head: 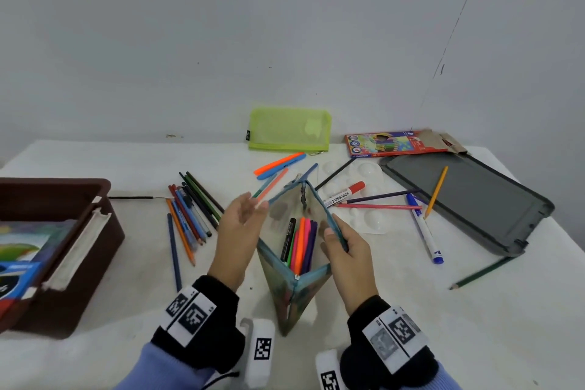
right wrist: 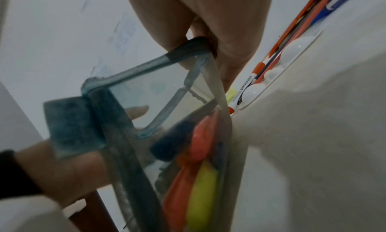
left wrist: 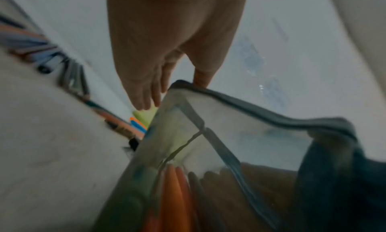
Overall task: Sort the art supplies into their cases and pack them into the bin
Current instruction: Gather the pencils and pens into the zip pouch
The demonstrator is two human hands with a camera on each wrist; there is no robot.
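A clear pouch with blue trim (head: 294, 288) stands open at the table's middle, holding several markers (head: 300, 241) in black, green, orange, pink and purple. My right hand (head: 332, 234) pinches the pouch's right rim (right wrist: 196, 42) and holds it up. My left hand (head: 253, 203) is beside the left rim with straight fingers (left wrist: 146, 98), its thumb touching the trim of the pouch (left wrist: 240, 120). Loose coloured pencils (head: 193, 209) lie to the left. Orange and blue pens (head: 278, 163) lie behind the pouch.
A brown bin (head: 104, 231) with boxes inside sits at the left edge. At the back lie a green mesh pouch (head: 289, 130) and a pencil box (head: 389, 144). To the right are a white palette (head: 373, 222), whiteboard markers (head: 343, 195), pencils and a grey case (head: 468, 199).
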